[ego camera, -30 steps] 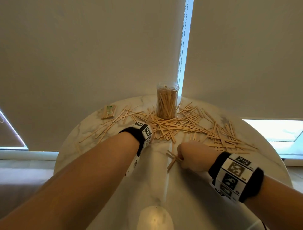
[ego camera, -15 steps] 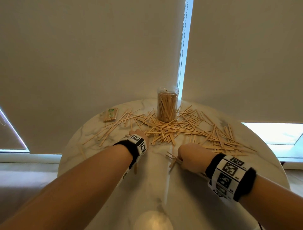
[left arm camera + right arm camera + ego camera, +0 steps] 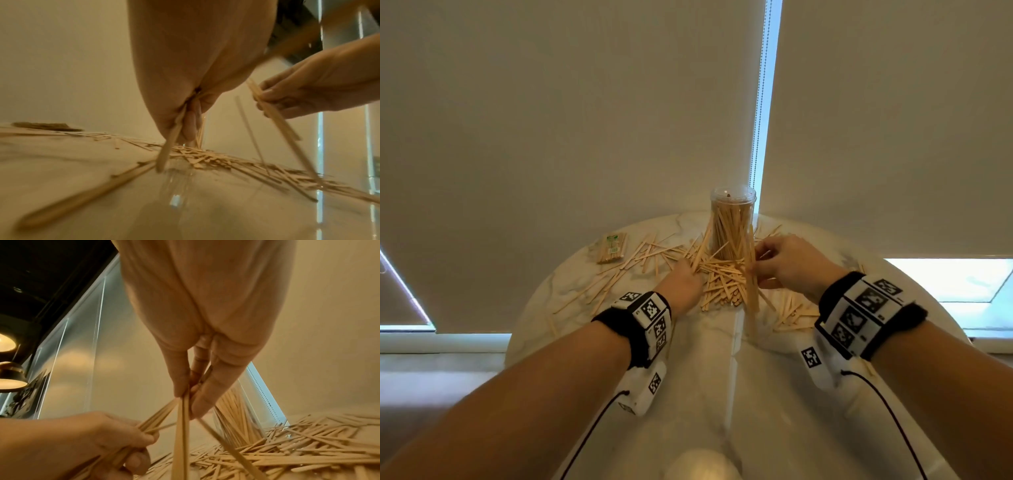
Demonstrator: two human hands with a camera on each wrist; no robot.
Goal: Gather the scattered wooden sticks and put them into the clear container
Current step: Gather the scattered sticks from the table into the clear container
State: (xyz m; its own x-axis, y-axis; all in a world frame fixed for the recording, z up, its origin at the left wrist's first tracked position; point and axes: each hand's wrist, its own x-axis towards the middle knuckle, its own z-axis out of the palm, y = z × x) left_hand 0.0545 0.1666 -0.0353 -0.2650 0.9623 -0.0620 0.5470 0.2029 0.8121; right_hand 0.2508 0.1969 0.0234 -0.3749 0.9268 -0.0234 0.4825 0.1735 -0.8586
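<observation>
- The right hand [image 3: 789,263] pinches a bundle of wooden sticks [image 3: 751,277] between thumb and fingers; the bundle stands nearly upright, its lower ends reaching toward the marble table [image 3: 722,377].
- The left hand [image 3: 681,281] has its fingers curled round a few sticks [image 3: 168,146] at the left edge of the scattered pile [image 3: 722,274]; the right wrist view shows its thumb pressed over them.
- The clear container [image 3: 732,219] stands upright at the far side of the round table, just behind both hands, already packed with upright sticks.
- Loose sticks lie fanned round the container's base and out to either side, many crossing one another.
- A wrapped packet of sticks [image 3: 613,247] lies flat at the far left of the table, apart from the pile; it carries a small green label whose writing is too small to read.
- Both wrists wear bands with black-and-white square marker patterns [image 3: 652,310].
- Pale roller blinds [image 3: 551,120] hang behind the table.
</observation>
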